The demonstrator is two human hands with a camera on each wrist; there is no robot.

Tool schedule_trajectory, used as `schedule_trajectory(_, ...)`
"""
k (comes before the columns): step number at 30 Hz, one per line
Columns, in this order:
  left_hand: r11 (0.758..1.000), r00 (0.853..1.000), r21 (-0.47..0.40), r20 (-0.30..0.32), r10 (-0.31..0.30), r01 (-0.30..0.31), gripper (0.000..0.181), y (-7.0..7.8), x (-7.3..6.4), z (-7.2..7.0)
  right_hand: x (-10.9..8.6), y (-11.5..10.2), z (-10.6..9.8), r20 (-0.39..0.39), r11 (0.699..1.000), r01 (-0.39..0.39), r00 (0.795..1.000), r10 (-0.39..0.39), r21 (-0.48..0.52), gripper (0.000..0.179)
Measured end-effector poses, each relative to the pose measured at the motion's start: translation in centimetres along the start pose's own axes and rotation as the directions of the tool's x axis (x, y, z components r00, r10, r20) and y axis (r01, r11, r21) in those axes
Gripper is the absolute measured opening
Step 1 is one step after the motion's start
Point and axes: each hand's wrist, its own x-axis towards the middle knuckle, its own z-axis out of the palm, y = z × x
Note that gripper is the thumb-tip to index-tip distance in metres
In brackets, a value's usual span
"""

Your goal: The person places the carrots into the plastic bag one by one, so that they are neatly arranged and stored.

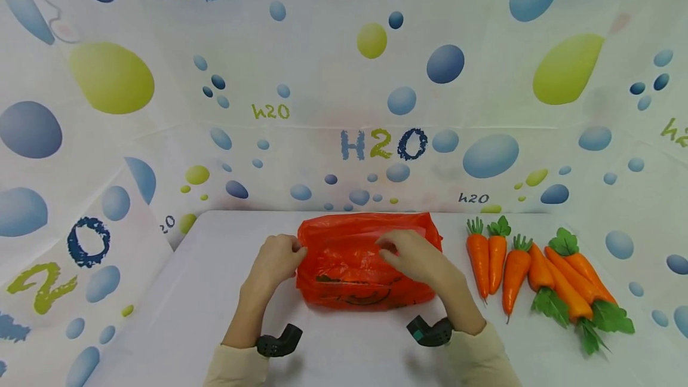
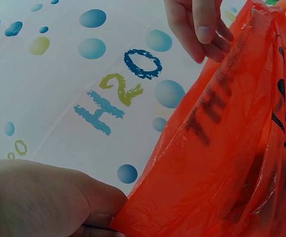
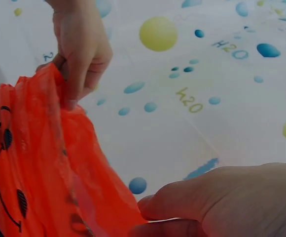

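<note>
A red plastic bag (image 1: 355,261) with black printing lies on the white table in front of me, its film crinkled. My left hand (image 1: 276,258) pinches its left edge between thumb and fingers. In the left wrist view, a corner of the bag (image 2: 182,163) runs into the grip of that hand (image 2: 49,197). The right hand (image 1: 416,255) is over the bag's right half, fingers bent. In the right wrist view its thumb and forefinger (image 3: 170,224) meet at the bag's edge (image 3: 118,207). Dark lettering shows through the film, and orange shows near the printed face.
Several orange carrots (image 1: 516,270) with green tops lie to the right of the bag, some side by side, others overlapping in a bunch. A white cloth (image 1: 322,64) with blue and green drops hangs behind the table (image 1: 215,267). Each wrist wears a dark camera (image 1: 279,341).
</note>
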Motion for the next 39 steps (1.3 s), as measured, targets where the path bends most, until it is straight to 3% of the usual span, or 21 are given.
schedule_trajectory(13, 1.0, 1.0, -0.003, 0.013, -0.002, 0.002, 0.02, -0.1, 0.0, 0.0, -0.8, 2.2, -2.6, -0.138, 1.0, -0.002, 0.99, 0.006, 0.026, 0.032)
schedule_trajectory(27, 1.0, 1.0, 0.007, 0.004, -0.005, 0.005, 0.021, 0.2, 0.0, 0.0, -2.0, 4.6, -5.0, -0.265, 0.998, -0.056, 0.962, 0.065, 0.041, 0.04)
schedule_trajectory(39, 1.0, 1.0, 0.008, 0.011, -0.018, 0.018, 0.019, 0.1, 0.0, 0.0, -2.4, 6.8, -5.8, -0.36, 0.976, -0.213, 0.909, 0.211, 0.036, 0.047)
